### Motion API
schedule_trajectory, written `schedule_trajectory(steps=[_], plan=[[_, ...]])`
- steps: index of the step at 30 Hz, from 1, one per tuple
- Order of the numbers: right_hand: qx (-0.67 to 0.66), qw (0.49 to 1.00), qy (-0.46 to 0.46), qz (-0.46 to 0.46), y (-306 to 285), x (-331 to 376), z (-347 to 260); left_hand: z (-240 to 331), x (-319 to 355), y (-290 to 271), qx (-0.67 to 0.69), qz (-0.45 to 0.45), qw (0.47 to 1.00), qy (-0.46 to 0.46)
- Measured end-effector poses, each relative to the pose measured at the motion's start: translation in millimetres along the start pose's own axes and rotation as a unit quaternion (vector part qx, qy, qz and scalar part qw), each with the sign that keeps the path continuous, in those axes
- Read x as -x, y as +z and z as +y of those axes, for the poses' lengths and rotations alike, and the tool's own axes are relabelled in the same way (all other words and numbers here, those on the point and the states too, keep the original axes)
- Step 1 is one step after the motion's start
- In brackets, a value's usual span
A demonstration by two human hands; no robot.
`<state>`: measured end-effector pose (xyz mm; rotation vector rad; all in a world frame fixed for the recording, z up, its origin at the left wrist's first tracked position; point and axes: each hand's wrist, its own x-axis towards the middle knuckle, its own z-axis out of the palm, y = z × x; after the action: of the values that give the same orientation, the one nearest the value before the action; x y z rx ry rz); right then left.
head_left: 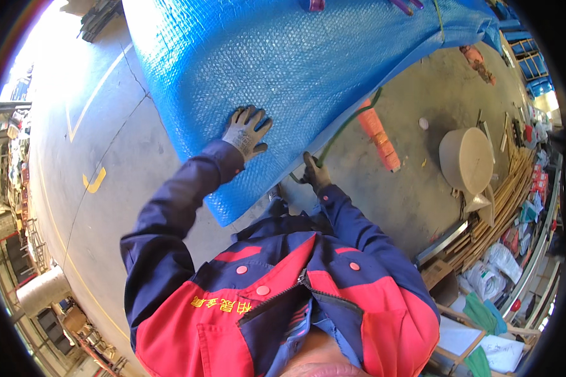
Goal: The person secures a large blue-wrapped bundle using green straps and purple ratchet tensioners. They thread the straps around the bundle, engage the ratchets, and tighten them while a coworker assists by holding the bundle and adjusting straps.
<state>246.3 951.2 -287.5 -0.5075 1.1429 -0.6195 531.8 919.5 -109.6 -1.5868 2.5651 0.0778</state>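
A large bulky object wrapped in blue bubble wrap (283, 69) fills the upper middle, its lower corner hanging toward me. My left hand (246, 131), in a grey work glove with dark fingertips, lies on the wrap with its fingers spread. Beside the wrap's right edge, my right hand (316, 173), also gloved, is closed around a green strap (346, 125). The strap runs from that hand up toward the underside of the wrapped object, and a short end curls below the hand. What the wrap covers is hidden.
Orange-wrapped supports (379, 135) lie on the concrete floor (415, 207) beneath the object. To the right stands a round tan drum (466, 160), near long wooden strips (503, 210) and piled bags (487, 276). A pale roll (44, 291) is at far left.
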Motion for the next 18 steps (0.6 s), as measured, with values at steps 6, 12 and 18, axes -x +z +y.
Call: schedule_trajectory(steps=[6, 12, 18], plan=[[0.095, 0.987, -0.023, 0.125, 36, -42, 47, -41, -8, 87, -0.179, -0.025, 0.976, 0.118], [0.249, 0.965, 0.021, 0.081, 41, -13, 6, -27, -6, 102, -0.238, -0.085, 0.955, 0.154], [0.225, 0.966, -0.072, 0.100, 92, -6, -36, 7, -19, 92, -0.260, -0.170, 0.948, 0.062]])
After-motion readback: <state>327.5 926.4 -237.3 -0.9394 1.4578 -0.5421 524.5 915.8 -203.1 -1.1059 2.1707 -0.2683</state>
